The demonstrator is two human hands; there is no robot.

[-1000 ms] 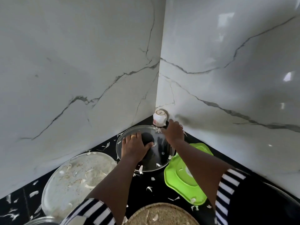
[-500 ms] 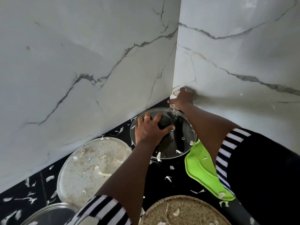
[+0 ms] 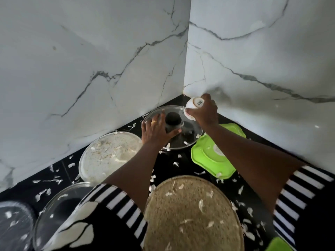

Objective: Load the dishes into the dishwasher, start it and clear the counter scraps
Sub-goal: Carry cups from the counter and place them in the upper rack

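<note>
A glass pot lid (image 3: 188,136) with a black knob (image 3: 173,119) lies in the far corner of the black counter (image 3: 183,165). My left hand (image 3: 155,130) rests on it, fingers curled around the knob's left side. My right hand (image 3: 204,111) holds a small white cup (image 3: 193,106) lifted and tilted, its base facing me, above the lid's right rim. White garlic-skin scraps (image 3: 175,163) are strewn over the counter and dishes.
A crumb-covered round plate (image 3: 108,156) lies to the left and a green plastic plate (image 3: 212,156) to the right. A woven round mat (image 3: 192,214) sits near me. Two glass lids (image 3: 52,211) are at the lower left. Marble walls (image 3: 108,60) close the corner.
My right hand has taken the white cup from the corner and lifted it, tipping it over the glass lid. My left hand has stayed at the lid's knob.
</note>
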